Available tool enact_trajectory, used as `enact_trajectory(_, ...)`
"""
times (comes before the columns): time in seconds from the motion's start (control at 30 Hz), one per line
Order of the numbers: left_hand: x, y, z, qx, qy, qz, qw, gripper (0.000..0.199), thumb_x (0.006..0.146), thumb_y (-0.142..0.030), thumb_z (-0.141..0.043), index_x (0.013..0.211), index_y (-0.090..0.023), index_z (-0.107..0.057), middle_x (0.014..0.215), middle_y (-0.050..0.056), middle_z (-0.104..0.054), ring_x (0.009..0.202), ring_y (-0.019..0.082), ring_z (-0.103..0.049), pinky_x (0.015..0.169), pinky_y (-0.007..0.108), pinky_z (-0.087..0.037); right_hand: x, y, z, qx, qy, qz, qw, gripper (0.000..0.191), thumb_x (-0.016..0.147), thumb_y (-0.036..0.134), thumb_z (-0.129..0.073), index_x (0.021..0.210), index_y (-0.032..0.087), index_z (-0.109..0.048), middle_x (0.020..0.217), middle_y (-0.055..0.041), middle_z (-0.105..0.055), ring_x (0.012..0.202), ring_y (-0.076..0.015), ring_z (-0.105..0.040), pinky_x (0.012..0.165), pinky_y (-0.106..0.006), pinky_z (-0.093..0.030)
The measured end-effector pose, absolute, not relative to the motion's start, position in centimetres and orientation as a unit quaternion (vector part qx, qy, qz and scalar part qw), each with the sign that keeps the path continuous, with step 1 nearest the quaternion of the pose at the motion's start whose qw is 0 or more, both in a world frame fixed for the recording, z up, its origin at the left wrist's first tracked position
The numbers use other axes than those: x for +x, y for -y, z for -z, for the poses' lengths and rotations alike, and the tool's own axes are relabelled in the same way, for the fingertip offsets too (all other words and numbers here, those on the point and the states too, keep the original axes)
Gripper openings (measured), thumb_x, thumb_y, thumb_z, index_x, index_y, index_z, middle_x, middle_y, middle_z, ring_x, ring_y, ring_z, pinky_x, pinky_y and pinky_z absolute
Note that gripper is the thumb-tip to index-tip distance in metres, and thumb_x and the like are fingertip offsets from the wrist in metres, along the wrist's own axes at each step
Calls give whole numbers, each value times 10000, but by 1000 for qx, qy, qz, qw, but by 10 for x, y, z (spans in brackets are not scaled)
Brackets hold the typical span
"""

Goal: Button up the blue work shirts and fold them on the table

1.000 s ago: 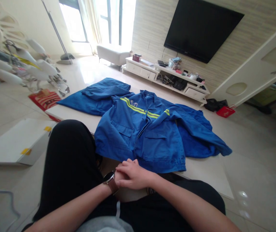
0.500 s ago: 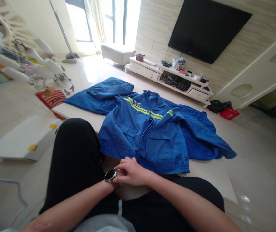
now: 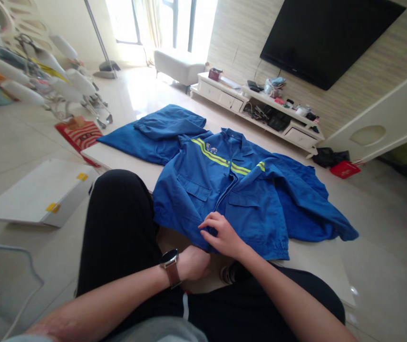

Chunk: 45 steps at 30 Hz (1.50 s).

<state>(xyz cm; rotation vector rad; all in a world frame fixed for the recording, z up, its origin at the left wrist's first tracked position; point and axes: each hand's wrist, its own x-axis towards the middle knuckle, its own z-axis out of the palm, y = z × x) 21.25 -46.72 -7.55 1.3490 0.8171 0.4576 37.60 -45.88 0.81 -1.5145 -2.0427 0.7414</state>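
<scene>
A blue work jacket [image 3: 203,209] with yellow-green reflective stripes lies front up on a low pale board or table [image 3: 146,178], its collar away from me. My left hand [image 3: 194,263], with a round dark-faced watch [image 3: 169,257] on a brown strap at the wrist, is curled near the jacket's bottom hem. Its fingers point down and are mostly hidden, so what they hold, if anything, does not show. Above the lower front opening, my right hand [image 3: 223,235] is open, thumb and forefinger apart. Whether it touches the cloth is unclear.
More blue clothing [image 3: 135,137] lies beyond the jacket on the left. To my left are a white box [image 3: 32,192] with yellow tabs and a red striped bag [image 3: 82,137]. A TV cabinet [image 3: 218,95] stands along the far wall. My knees flank the hem.
My right hand has left the watch and moved up over the jacket's lower front. My left hand has shifted right toward the hem and curled. The camera view has turned slightly.
</scene>
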Motion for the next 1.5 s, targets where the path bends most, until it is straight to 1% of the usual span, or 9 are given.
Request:
enact_trajectory(0.1,206,462,43,768,-232,-86,591,320,622,-346,-864,458,-250,-607,483,56,-573,587,268,-646,685,369,-504,398,451,-14,-589,751,-198,223,250,915,174,-618,1138,242,-707,1234,-91,-668,1164,-254,-566,965,-415,-392)
enact_trajectory(0.27,207,392,-29,892,-149,-37,425,86,783,-343,-736,741,-272,-762,619,53,-681,573,238,-630,687,347,-471,428,444,-8,-627,756,-163,97,702,815,51,-534,1478,279,-503,1555,-104,-489,1435,-313,-331,1058,-524,-322)
enact_trajectory(0.57,268,166,-52,936,-301,-24,181,316,879,-197,-595,1180,-193,-694,1176,112,-725,1101,271,-650,965,333,-454,459,431,-16,-675,718,-125,119,389,852,105,-554,1206,237,-646,1241,-103,-662,1213,-275,-519,970,-434,-366)
enact_trajectory(0.73,286,56,-43,906,-404,-66,109,421,950,-216,-556,1327,-29,-564,1414,256,-557,1305,356,-487,1066,453,-397,559,386,-19,-759,641,-23,114,231,909,229,-571,1120,221,-665,1237,-105,-669,1201,-271,-554,966,-409,-409)
enact_trajectory(0.87,289,-8,-35,896,-430,-84,71,504,1046,-332,-474,1436,-15,-433,1546,224,-446,1417,359,-333,1150,512,-280,654,324,-13,-826,558,22,73,235,915,221,-559,1118,181,-669,1282,-131,-659,1242,-272,-531,1009,-368,-426)
enact_trajectory(1.0,290,-48,-13,888,-453,-51,54,462,1018,-358,-540,1331,-18,-532,1405,229,-582,1340,388,-446,1136,537,-279,727,253,-3,-875,480,15,53,348,926,217,-550,1254,134,-634,1350,-156,-626,1301,-271,-488,1062,-351,-412)
enact_trajectory(1.17,281,-76,9,905,-420,-45,38,544,1075,-526,-301,1207,-90,-600,1109,83,-705,1028,225,-608,988,312,-377,784,188,16,-918,395,11,44,575,919,327,-628,1449,143,-498,1412,-217,-553,1357,-340,-441,1047,-459,-413)
enact_trajectory(1.3,264,-84,-4,892,-429,-118,75,880,962,-779,-115,1251,-100,-595,987,1,-693,874,126,-548,867,219,-372,808,169,20,-926,378,6,27,378,922,370,-631,1240,169,-675,1207,-196,-666,1258,-370,-517,1033,-551,-367)
enact_trajectory(1.5,235,-110,-68,850,-483,-209,-22,990,878,-705,-14,1310,-31,-598,1126,-16,-648,1029,185,-552,884,350,-350,841,174,-33,-904,410,108,46,344,959,396,-522,1166,212,-726,1177,-137,-710,1097,-291,-609,926,-384,-428)
